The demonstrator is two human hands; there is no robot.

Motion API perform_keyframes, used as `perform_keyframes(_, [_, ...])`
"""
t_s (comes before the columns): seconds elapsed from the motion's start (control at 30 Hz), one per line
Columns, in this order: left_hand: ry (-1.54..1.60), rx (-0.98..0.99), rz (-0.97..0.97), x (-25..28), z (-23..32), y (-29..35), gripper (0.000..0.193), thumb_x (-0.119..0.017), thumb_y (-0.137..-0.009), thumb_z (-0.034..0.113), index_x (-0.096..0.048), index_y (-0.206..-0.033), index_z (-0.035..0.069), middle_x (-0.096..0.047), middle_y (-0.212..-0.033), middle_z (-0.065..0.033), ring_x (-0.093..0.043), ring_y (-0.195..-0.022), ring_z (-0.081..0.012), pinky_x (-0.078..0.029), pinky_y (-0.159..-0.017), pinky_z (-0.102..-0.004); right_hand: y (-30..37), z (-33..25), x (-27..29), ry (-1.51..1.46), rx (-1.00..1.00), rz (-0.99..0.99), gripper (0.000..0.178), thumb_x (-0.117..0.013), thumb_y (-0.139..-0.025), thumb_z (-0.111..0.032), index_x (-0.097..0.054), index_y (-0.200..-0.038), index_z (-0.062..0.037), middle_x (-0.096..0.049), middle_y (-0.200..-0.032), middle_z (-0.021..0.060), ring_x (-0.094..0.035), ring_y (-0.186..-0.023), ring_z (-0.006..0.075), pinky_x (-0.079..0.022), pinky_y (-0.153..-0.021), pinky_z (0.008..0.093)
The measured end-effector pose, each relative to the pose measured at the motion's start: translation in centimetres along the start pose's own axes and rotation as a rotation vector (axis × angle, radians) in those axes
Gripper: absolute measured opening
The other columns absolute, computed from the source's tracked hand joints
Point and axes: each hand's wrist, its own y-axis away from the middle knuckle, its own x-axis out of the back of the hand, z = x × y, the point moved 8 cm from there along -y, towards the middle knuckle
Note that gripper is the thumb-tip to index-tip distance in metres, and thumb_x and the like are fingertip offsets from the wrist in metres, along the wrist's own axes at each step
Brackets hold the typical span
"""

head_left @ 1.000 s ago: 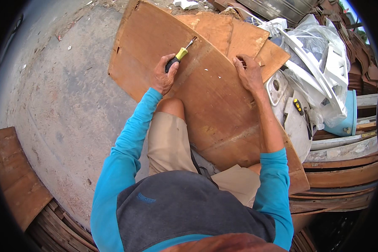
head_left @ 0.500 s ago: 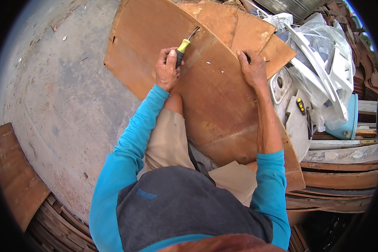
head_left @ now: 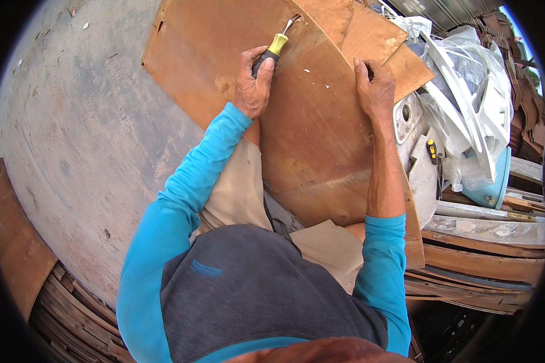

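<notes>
My left hand (head_left: 254, 83) is closed round the yellow and black handle of a screwdriver (head_left: 277, 45). The metal shaft slants up and away, its tip at a small dark slot near the far edge of a large brown wooden panel (head_left: 309, 130). This thin panel lies across my lap and legs. At its right edge, my right hand (head_left: 376, 89) is closed on the board, thumb and forefinger bent upward; the rest of its grip is hidden.
More brown wooden sheets (head_left: 369, 36) lie beyond the panel. To the right are white plastic parts in clear wrapping (head_left: 466, 91), a yellow and black handled tool (head_left: 432, 151), a light blue container (head_left: 493, 187) and stacked boards (head_left: 478, 263). Concrete floor (head_left: 97, 139) spreads left.
The view has shifted, so the panel sits higher in it. My left hand has turned on the screwdriver, its thumb now on the handle's right side. My right hand keeps its place at the edge.
</notes>
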Motion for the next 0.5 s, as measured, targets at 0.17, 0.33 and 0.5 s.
perform_keyframes(0.17, [-0.165, -0.187, 0.083, -0.4, 1.7, 0.4, 0.040, -0.064, -0.104, 0.029, -0.054, -0.132, 0.003, -0.059, -0.102, -0.0059, -0.057, -0.090, -0.0147, -0.051, -0.083, -0.0314, 0.1, -0.1, -0.2, 0.043, -0.016, -0.016, 0.034, -0.068, -0.099, -0.031, -0.073, -0.098, 0.0028, -0.074, -0.087, 0.0230, -0.074, -0.080, 0.0333, -0.056, -0.074, 0.0399])
perform_keyframes(0.33, [-0.153, -0.111, 0.073, -0.3, 1.3, 0.6, 0.041, -0.065, -0.103, 0.032, -0.055, -0.131, 0.004, -0.060, -0.101, -0.0072, -0.057, -0.089, -0.0164, -0.051, -0.083, -0.0330, 0.3, -0.5, -0.2, 0.050, -0.046, -0.021, 0.034, -0.067, -0.099, -0.031, -0.073, -0.096, 0.0028, -0.072, -0.084, 0.0207, -0.071, -0.077, 0.0315, -0.054, -0.073, 0.0397])
perform_keyframes(0.5, [-0.099, -0.059, 0.082, -0.3, 1.2, 0.6, 0.041, -0.065, -0.103, 0.034, -0.055, -0.131, 0.006, -0.062, -0.100, -0.0071, -0.058, -0.088, -0.0177, -0.051, -0.082, -0.0336, 0.0, 0.3, -0.4, 0.140, 0.063, -0.011, 0.040, -0.067, -0.101, -0.036, -0.073, -0.098, 0.0035, -0.068, -0.074, 0.0126, -0.059, -0.069, 0.0158, -0.049, -0.067, 0.0341])
